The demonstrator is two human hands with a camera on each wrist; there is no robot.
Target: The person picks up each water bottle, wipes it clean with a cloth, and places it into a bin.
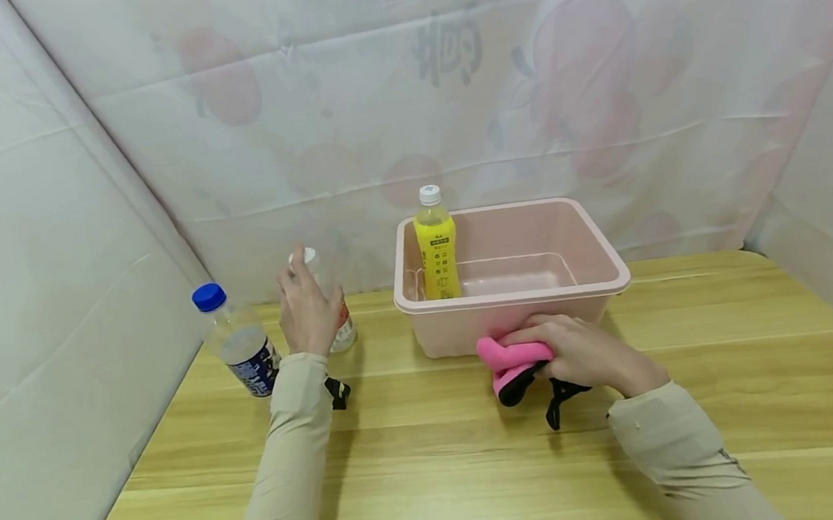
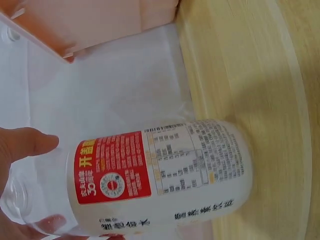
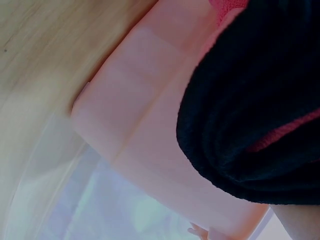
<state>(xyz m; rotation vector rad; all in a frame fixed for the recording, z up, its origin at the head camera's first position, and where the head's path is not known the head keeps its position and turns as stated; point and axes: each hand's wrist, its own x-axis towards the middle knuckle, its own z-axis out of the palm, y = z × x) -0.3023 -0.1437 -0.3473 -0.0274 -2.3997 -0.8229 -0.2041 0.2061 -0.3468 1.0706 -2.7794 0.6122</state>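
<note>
- Head view: gripping clear bottle (image 1: 343, 327) with left hand (image 1: 310, 312), left of tub (image 1: 461, 327); best kept upright.
- Clutching pink-and-black cloth (image 1: 512, 357) in right hand (image 1: 574, 345), before tub.

We see a clear, blue-capped plastic bottle (image 1: 241, 344) standing upright on the wood-grain table (image 1: 443, 458), and a white-capped, yellow-labelled drink bottle (image 1: 438, 254) farther right. Behind both we have a pale fabric backdrop (image 1: 343, 125), printed with faint reddish shapes; white fabric sheeting (image 1: 33, 272) hangs at left.

Clear bottle (image 2: 165, 177) (white-capped) stands upright; pink-and-black cloth (image 1: 516, 357) is bunched.
</note>
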